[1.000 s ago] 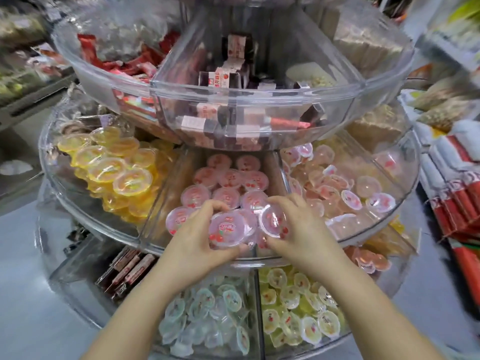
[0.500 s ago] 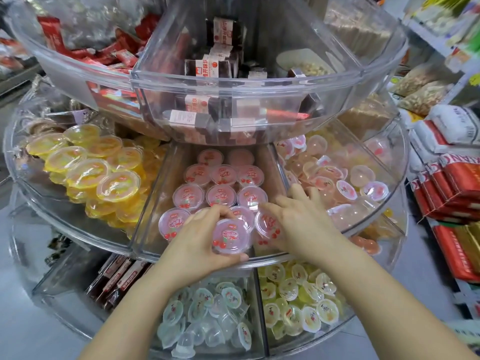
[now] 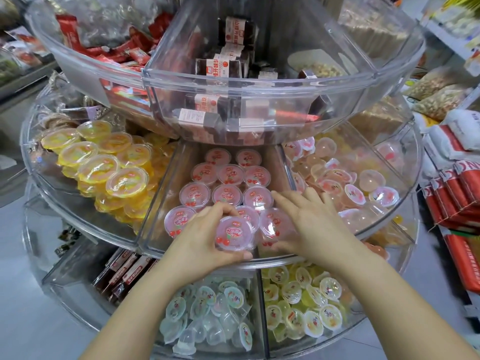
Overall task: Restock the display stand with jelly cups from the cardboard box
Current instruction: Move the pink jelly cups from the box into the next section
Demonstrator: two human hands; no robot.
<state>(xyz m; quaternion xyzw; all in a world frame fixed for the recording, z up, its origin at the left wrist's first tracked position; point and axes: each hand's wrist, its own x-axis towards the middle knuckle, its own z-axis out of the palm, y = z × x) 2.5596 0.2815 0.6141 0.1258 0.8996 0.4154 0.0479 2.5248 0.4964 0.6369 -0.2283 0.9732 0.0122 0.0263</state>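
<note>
While both hands work at the front rim of the stand's (image 3: 405,203) middle tier, the left hand (image 3: 200,237) has its fingers (image 3: 241,255) wrapped round a pink cup (image 3: 235,233) just inside that rim. The right hand (image 3: 309,224) lies spread and flat beside it, palm down on a second pink cup (image 3: 271,223), gripping nothing.

Behind the held cup, pink cups (image 3: 228,183) sit lid-up in neat rows filling the middle bin, with clear dividers close on each side and the top tier overhanging the back rows, so free room is only at the front. Left of the held cup, the next bin holds yellow cups (image 3: 104,162); right of it, small pale cups (image 3: 350,183) lie jumbled. Below it, the bottom tier holds small clear cups (image 3: 213,315) and small yellow ones (image 3: 306,302). Above it, the top tier holds wrapped bars (image 3: 220,68) and red packets (image 3: 109,48).
</note>
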